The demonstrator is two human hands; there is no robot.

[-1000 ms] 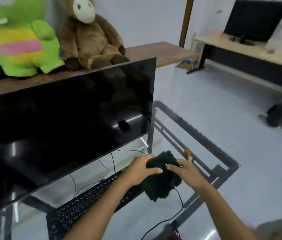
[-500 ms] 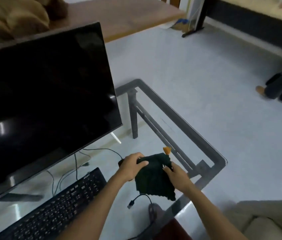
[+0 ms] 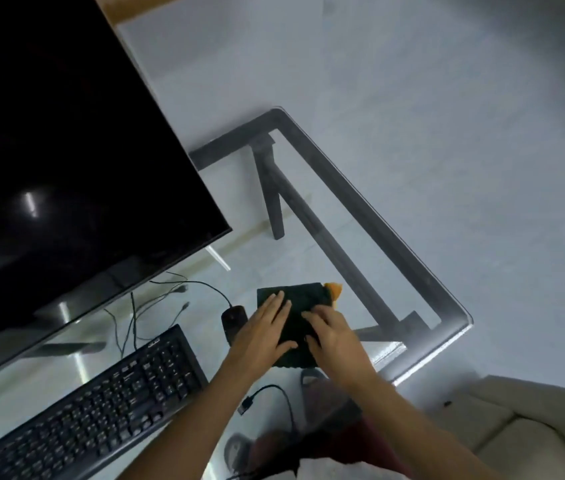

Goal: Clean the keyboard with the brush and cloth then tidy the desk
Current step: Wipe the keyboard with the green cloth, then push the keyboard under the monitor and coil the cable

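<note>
Starting at the left, a dark monitor (image 3: 66, 161) is seen standing on the glass desk (image 3: 447, 299), with a black keyboard (image 3: 90, 407) lying in front of it and loose cables (image 3: 142, 306) trailing between the two. Just right of the keyboard's far end, a black mouse (image 3: 233, 318) is found, touching or nearly touching the left hand (image 3: 263, 334). That hand is laid flat, fingers spread, on a dark green folded cloth (image 3: 295, 299) resting on the glass; nothing is clasped by it. The right hand (image 3: 333, 336) is pressed flat on the same cloth alongside, likewise unclenched. At the cloth's far right corner an orange brush tip (image 3: 333, 291) is seen poking out, the rest being hidden beneath the fabric. The tidying step is judged to be in hand, the cloth being smoothed into a neat square. Next, the hands would need lifting clear and the stray cable (image 3: 274, 396) near the desk edge gathered.
</note>
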